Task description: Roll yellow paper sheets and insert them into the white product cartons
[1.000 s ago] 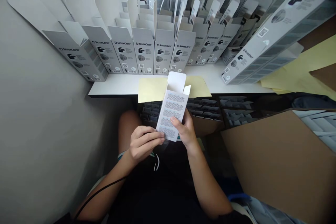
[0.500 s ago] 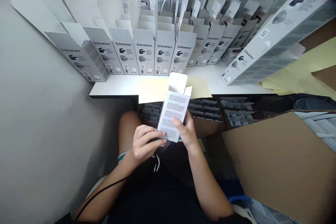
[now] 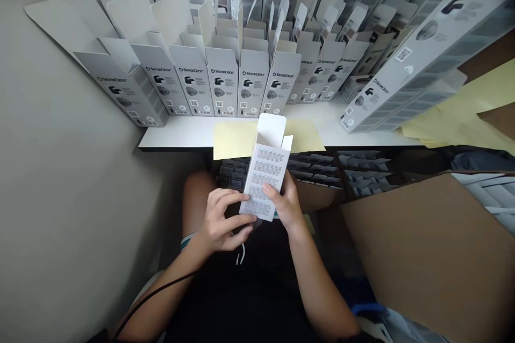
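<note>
Currently | right hand (image 3: 287,206) clamped on carton (image 3: 266,169) | left hand (image 3: 219,223) spread, touching its lower edge | shelf (image 3: 177,132) edge ahead

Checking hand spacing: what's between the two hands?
In the head view, the printed box lies between the left hand and the right hand.

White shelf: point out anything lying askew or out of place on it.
The yellow paper lies slightly askew, its near edge sticking out past the front of the white shelf. I see no spill or damage there.
</note>
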Motion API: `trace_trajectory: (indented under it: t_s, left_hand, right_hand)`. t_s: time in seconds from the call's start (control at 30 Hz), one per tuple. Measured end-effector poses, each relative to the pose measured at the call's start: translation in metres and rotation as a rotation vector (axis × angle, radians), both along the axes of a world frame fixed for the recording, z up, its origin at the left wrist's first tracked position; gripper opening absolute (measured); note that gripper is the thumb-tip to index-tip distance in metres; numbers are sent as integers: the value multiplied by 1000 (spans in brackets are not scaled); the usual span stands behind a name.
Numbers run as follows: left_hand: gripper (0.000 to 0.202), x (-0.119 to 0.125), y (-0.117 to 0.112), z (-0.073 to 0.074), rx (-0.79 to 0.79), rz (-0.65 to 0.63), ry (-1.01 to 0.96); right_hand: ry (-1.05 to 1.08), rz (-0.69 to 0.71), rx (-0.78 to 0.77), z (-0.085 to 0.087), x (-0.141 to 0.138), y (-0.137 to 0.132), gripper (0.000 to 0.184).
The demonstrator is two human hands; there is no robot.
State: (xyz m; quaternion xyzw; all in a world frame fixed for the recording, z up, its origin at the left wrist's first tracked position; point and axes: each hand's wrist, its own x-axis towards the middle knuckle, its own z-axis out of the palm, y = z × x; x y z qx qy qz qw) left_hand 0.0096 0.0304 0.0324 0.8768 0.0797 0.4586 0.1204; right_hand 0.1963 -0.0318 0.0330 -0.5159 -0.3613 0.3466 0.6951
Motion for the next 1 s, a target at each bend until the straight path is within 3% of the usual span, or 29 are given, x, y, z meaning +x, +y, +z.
trace_trajectory:
  t_s: [0.1,0.2,0.3,0.47,0.57,0.73,1.0]
  left_hand:
    - [24,-1,-1,2,-3,-10,-8]
    - [16,-1,-7,4,-114,24,-112]
    - [11,3,-15,4,-397,8,-195]
    - [27,11,-22,-3,-953,-27,-32]
    - [27,13,-24,-5,-1166,-70,54]
    - [34,17,-30,-7,-1233,-104,65]
    - [28,18,-32,-9,-1105,-67,27]
  right_hand:
    - [25,3,6,1,0,-2,53]
    - [34,-2,11,3,0,-3,50]
    - [30,-33,19,5,-1,-4,49]
    - [12,-122,31,3,0,-4,48]
    - [2,-151,23,-1,2,-4,49]
    - [-2,-140,7,-4,1,-5,48]
    - [88,-102,-2,-4,-5,-6,46]
